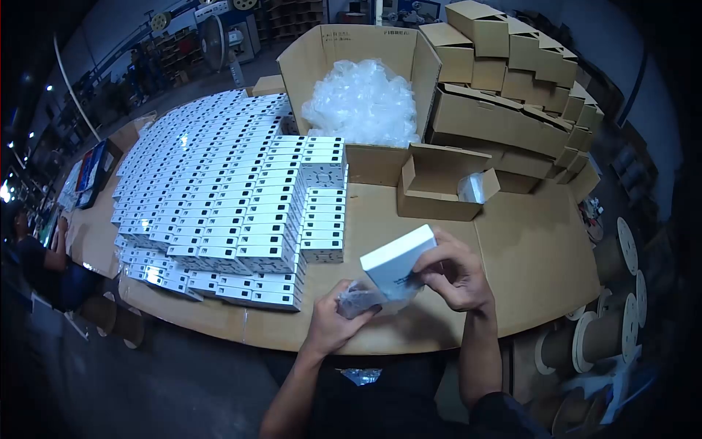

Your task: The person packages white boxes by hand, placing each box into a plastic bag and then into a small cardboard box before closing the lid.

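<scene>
Over the front of the table, my right hand (457, 274) pinches a flat white box (398, 256) near its right end. The lower end of the box is at the mouth of a clear plastic bag (360, 298), partly inside it. My left hand (336, 318) is closed on the bag from the left, thumb along its lower side. Beyond my hands stands an open small brown carton (439, 208), with a bagged white box (472, 188) leaning at its right end. To the left rise stacked rows of white boxes (219, 175).
A large open carton (431, 73) full of clear plastic bags (362, 102) stands at the back. Brown cartons (504, 121) are piled at the back right. Cable spools (585, 340) sit below the table's right edge. At far left, another person's arm (58, 245) shows.
</scene>
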Demonstrator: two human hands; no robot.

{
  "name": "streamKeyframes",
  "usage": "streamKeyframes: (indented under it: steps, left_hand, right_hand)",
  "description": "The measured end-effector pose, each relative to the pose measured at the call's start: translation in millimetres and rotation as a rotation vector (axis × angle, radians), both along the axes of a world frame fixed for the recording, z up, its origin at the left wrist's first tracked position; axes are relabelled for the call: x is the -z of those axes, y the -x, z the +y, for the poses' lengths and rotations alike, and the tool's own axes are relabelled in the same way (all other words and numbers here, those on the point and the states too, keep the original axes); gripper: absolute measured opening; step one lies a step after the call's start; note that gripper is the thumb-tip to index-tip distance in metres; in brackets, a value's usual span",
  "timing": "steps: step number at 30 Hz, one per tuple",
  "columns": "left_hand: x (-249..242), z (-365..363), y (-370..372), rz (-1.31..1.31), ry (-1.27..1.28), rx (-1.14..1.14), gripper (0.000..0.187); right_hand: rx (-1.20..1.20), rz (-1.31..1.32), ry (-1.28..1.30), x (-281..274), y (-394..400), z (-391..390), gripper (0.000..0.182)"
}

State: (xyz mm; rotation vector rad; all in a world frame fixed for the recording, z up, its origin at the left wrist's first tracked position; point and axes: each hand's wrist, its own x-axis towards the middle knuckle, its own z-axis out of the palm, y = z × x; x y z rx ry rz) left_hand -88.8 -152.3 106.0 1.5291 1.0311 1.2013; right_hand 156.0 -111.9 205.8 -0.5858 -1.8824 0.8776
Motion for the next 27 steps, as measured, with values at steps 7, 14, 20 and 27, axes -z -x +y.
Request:
streamKeyframes:
  steps: [7, 14, 20, 27]
  left_hand:
    - [0, 1, -11, -0.137, 0.056, -0.053, 0.051]
    - [-2, 0, 1, -0.258, 0.154, 0.087, 0.049]
    - [42, 4, 2, -0.303, 0.23, -0.01, 0.034]
    - [51, 7, -7, -0.456, 0.302, -0.07, 0.035]
  right_hand:
    - [0.005, 0.007, 0.102, 4, 25, 1, 0.033]
    - [0.035, -0.001, 0.29, 31, 25, 4, 0.04]
    - [0.089, 0.161, 0.423, 42, 30, 3, 0.04]
    - [0.049, 0.149, 0.515, 53, 21, 5, 0.039]
